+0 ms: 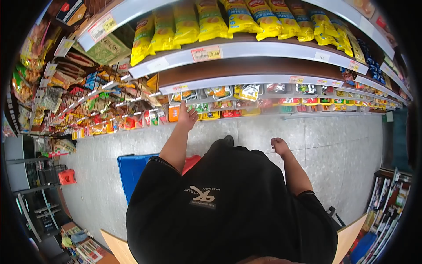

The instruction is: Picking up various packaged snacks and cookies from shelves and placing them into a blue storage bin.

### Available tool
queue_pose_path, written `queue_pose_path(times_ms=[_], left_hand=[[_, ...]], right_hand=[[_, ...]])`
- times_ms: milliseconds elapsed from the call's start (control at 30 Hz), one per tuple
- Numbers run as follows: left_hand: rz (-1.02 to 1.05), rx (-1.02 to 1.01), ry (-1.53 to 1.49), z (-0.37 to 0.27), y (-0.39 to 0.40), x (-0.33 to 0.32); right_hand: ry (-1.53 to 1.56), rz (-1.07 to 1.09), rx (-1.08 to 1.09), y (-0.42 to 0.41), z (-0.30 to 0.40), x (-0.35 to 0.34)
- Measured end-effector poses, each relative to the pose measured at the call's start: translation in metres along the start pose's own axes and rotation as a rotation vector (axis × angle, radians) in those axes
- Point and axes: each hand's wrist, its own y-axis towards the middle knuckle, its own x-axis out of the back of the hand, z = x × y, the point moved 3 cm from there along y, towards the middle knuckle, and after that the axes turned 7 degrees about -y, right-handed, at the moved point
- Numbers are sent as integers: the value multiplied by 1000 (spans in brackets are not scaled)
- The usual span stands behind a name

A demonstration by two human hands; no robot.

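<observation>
My left hand (188,116) reaches forward to the front of the lower shelves, its fingers spread beside an orange packet (174,113) and a clear bin of small snack packets (183,95). Nothing shows in its palm. Over the floor to the right hangs my right hand (279,146), its fingers curled in loosely; whether anything small is inside cannot be told. Above both hands, yellow snack bags (242,19) stand in a row on an upper shelf, over a brown shelf board (250,67) with a white price rail.
Hanging snack packets fill wire racks (99,87) on the left. On the grey tiled floor stand a blue crate (135,168) and a red object (191,163) by my left arm. A red stool (67,177) is farther left. Another person (74,239) is at the lower left.
</observation>
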Motion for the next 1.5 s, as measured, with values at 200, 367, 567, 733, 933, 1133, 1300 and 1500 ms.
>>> queue_pose_path(times_ms=[200, 367, 567, 733, 933, 1133, 1300, 1500], left_hand=[[-130, 13, -245, -22, 46, -13], [-204, -4, -344, -25, 65, -9], [-64, -123, -418, -37, 64, -1], [-122, -103, -398, -14, 26, 28], [-201, -176, -304, 24, -84, 70], [-104, -151, -407, 81, -190, 107], [-222, -271, -452, 89, -294, 122], [-282, -512, -638, 105, -360, 190]], right_hand=[[159, -101, -88, -30, 26, 3], [433, -130, -358, -59, -14, -15], [449, -176, -292, -54, -14, -19], [139, -171, 49, -16, 50, -32], [-74, 159, 327, -6, 182, -88], [521, 594, -23, 35, 251, -167], [1062, 329, -106, 67, 294, -221], [1130, 229, -65, 117, 289, -233]])
